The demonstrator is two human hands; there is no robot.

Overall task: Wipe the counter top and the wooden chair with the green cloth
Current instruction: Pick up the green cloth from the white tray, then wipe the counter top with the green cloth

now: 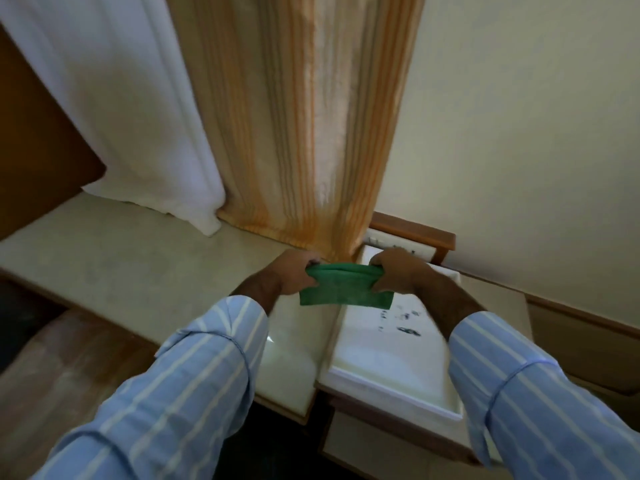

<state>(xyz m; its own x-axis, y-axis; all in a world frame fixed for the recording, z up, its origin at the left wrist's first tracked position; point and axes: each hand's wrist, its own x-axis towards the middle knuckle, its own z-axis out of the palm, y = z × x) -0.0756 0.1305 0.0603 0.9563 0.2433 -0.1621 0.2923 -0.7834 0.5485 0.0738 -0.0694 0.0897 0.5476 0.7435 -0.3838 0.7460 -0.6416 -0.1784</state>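
A folded green cloth (346, 287) hangs in the air between both hands, stretched along its top edge. My left hand (292, 273) grips its left top corner and my right hand (398, 270) grips its right top corner. Below and to the left runs the pale stone counter top (121, 268). Under the cloth on the right lies a white glossy surface (388, 362) with dark smudges on it. A wooden frame piece (415, 228) shows behind my right hand; whether it belongs to the chair I cannot tell.
An orange striped curtain (304, 133) and a white curtain (131, 109) hang down onto the back of the counter. A cream wall (519, 133) rises on the right. A dark wooden panel (41, 150) stands at the far left.
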